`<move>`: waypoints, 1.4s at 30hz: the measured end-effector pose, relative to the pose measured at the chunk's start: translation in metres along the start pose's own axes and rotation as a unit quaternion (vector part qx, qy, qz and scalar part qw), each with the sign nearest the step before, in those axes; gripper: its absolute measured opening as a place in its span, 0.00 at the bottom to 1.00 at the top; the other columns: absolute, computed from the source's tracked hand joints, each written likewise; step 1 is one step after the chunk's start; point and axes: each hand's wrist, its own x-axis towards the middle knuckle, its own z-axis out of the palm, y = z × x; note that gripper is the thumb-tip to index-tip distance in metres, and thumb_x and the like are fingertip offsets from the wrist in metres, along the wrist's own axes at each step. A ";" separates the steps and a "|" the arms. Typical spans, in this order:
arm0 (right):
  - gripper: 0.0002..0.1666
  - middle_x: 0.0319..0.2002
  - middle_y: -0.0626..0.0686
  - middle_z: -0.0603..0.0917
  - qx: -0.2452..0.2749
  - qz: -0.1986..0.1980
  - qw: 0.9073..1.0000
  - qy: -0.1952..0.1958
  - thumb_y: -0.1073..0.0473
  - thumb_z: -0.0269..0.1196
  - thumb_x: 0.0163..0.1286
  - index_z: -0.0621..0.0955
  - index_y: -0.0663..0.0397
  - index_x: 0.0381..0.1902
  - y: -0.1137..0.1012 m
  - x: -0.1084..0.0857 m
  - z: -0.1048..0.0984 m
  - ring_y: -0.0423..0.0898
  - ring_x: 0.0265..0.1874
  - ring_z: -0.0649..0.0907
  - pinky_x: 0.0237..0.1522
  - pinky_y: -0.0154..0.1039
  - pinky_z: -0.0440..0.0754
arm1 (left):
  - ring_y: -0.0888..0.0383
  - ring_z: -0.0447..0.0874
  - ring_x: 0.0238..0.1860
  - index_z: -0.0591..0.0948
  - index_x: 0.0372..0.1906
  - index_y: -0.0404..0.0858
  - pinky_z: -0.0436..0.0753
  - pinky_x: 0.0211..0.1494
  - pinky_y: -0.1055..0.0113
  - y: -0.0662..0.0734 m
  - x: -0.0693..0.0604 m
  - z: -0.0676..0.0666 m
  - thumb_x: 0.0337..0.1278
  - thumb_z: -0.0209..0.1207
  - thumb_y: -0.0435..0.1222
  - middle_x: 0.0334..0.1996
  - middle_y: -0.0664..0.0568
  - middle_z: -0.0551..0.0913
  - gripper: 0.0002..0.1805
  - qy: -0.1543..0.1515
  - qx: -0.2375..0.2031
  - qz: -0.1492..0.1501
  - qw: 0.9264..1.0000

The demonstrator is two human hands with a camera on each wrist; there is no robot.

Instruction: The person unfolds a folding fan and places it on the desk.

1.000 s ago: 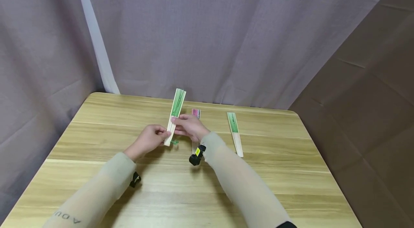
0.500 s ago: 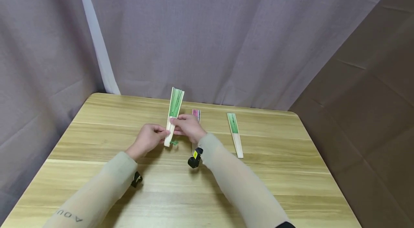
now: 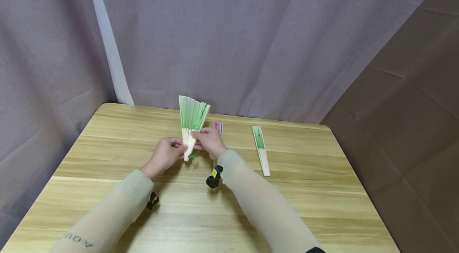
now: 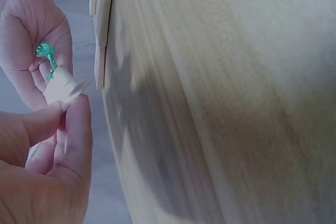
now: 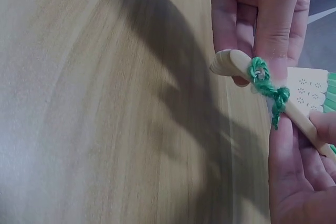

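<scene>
A green and pale wooden folding fan [image 3: 191, 114], partly spread, is held up above the table between both hands. My left hand [image 3: 166, 153] pinches the left side of its ribs near the narrow lower end. Thumb and fingers of my right hand [image 3: 209, 141] grip the right-hand rib a little higher. From the fan's pivot hangs a green cord tassel [image 5: 273, 90], plain in the right wrist view. Behind the right hand lies a pink-topped folded fan [image 3: 218, 126], its middle hidden. Farther right, a folded green fan [image 3: 260, 150] rests on the table.
The wooden table [image 3: 301, 205] ends at a back edge with rounded corners. Grey curtains [image 3: 229, 38] stand behind and to the left, with a darker cloth [image 3: 412, 125] on the right. Each wrist carries a small black camera [image 3: 213, 179].
The held fan has gone from almost folded to partly spread, its left edge swinging left and its right edge tilting right. Both hands keep their hold and shift only slightly.
</scene>
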 end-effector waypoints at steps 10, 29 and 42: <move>0.10 0.31 0.56 0.82 0.006 -0.009 0.999 0.042 0.60 0.67 0.64 0.79 0.62 0.33 -0.002 -0.004 0.001 0.45 0.24 0.84 0.39 0.45 0.87 | 0.47 0.82 0.31 0.76 0.43 0.25 0.87 0.41 0.55 0.000 -0.001 0.002 0.62 0.58 0.26 0.35 0.40 0.77 0.07 0.011 -0.022 -0.005 1.000; 0.13 0.33 0.59 0.85 0.050 -0.012 0.997 0.054 0.60 0.68 0.63 0.79 0.65 0.38 -0.003 -0.005 -0.010 0.45 0.26 0.85 0.39 0.42 0.87 | 0.52 0.82 0.37 0.69 0.48 0.24 0.86 0.45 0.66 -0.003 0.000 0.008 0.66 0.54 0.26 0.42 0.37 0.74 0.11 0.018 -0.124 -0.041 0.991; 0.15 0.33 0.61 0.85 0.100 -0.002 0.993 0.056 0.59 0.68 0.64 0.79 0.65 0.40 -0.003 -0.005 -0.012 0.48 0.29 0.86 0.37 0.40 0.87 | 0.55 0.84 0.36 0.68 0.53 0.23 0.85 0.46 0.67 -0.004 0.001 0.011 0.67 0.54 0.27 0.45 0.35 0.75 0.15 0.038 -0.161 -0.043 0.985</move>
